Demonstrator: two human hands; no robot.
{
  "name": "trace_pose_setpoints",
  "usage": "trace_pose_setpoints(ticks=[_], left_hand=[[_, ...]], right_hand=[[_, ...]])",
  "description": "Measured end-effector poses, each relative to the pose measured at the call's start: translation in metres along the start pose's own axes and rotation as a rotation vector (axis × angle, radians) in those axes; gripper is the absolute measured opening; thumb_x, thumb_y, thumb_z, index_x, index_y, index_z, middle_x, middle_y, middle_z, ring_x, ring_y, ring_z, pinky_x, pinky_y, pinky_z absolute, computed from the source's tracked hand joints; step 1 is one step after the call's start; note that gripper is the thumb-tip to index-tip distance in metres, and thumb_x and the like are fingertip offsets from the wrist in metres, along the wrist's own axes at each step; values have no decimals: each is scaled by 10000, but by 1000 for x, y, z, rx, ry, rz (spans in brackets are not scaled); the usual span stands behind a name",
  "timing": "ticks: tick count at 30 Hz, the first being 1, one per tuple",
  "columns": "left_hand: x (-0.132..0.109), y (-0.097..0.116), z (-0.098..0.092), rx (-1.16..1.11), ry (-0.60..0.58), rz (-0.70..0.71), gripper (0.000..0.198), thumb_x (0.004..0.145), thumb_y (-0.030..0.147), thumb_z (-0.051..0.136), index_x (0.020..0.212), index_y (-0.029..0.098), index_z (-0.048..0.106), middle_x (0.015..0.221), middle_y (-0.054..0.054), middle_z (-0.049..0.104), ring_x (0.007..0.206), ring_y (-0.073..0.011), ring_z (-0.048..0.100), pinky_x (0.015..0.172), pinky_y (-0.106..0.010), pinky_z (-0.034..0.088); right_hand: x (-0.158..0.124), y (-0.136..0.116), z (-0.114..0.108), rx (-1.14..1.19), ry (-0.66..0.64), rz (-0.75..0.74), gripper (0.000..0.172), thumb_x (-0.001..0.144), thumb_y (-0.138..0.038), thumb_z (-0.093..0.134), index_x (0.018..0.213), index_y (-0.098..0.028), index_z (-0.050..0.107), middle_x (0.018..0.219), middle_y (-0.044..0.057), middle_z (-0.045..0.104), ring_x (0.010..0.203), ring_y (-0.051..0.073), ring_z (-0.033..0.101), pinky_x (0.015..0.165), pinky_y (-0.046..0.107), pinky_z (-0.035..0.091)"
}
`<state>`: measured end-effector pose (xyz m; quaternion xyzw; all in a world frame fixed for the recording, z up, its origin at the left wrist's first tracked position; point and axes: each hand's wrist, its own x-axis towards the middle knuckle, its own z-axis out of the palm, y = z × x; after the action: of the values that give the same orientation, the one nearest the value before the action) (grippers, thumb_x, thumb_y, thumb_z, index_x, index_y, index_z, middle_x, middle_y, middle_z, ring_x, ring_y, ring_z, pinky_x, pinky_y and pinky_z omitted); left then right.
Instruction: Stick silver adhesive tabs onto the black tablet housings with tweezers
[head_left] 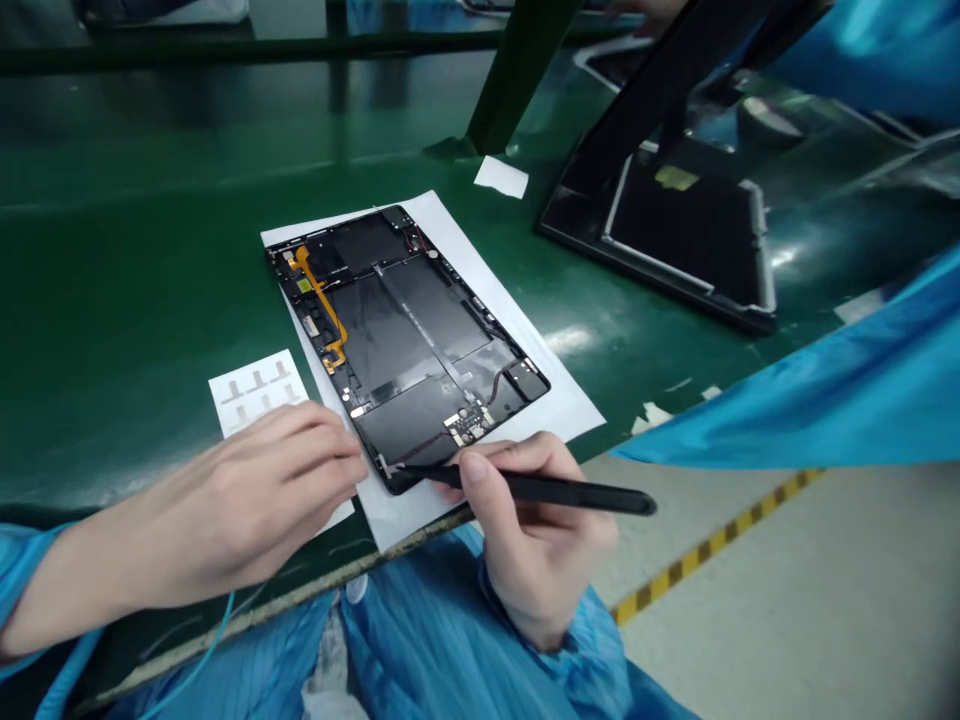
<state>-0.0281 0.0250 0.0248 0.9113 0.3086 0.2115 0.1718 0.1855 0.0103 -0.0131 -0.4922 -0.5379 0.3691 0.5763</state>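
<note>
Two hands in view. Right hand [529,545]: grip narrow, holding one black pen-shaped tool [559,490] between thumb and fingers, its tip on the lower corner of one opened tablet [405,340]. Left hand [240,505]: fingers together, lightly curled, tips at the tablet's lower left edge; cannot tell whether this grip holds the edge.

Tablet lies flat, inner side up, on one white paper sheet [559,410], both set at an angle on the green counter [135,250]. Inside: at least four dark panels, one orange ribbon cable [319,300]. Small labels there are too small to read.

One white card [259,390] lies just left of the sheet, partly under the left hand, with six grey T-shaped prints in two rows of three; no readable writing.

Farther: one white paper scrap [501,177], one black angled frame [675,230] with one yellow patch [676,178], one green post [517,85]. A blue sleeve [825,385] enters at right. One yellow-and-black floor stripe [712,545] runs below it.
</note>
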Motion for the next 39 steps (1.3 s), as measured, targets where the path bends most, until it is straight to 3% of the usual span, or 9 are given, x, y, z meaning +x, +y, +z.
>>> trace_pose_setpoints(ticks=[6,23,32,39], left_hand=[[-7,-4,20,-96,-4,59,270,902,2,467,1139,44,588,1055,-144,626,1100,-241,529,934,-358,498],[-2,-3,21,-141,-17,36,221,935,41,452,1093,58,606,1005,-122,641,1042,-235,541,868,-350,489],[0,0,20,-38,53,80,219,955,64,426,1062,49,618,944,-136,665,996,-227,574,812,-339,519],[0,1,20,65,-7,135,282,1000,99,340,1110,37,592,951,-141,680,970,-241,603,778,-372,523]], right_hand=[[2,2,-3,-36,-18,-6,141,837,-152,661,730,-220,601,668,-14,651,562,145,630,483,246,486],[4,4,-1,-47,-30,18,138,838,-180,686,726,-207,610,646,-13,646,486,127,592,402,220,453],[8,-4,-1,-69,-69,16,161,832,-146,669,703,-214,601,645,-4,648,538,152,629,455,248,491],[7,-3,-2,-42,-61,20,165,830,-140,662,702,-217,593,638,-6,645,519,147,605,439,256,472]])
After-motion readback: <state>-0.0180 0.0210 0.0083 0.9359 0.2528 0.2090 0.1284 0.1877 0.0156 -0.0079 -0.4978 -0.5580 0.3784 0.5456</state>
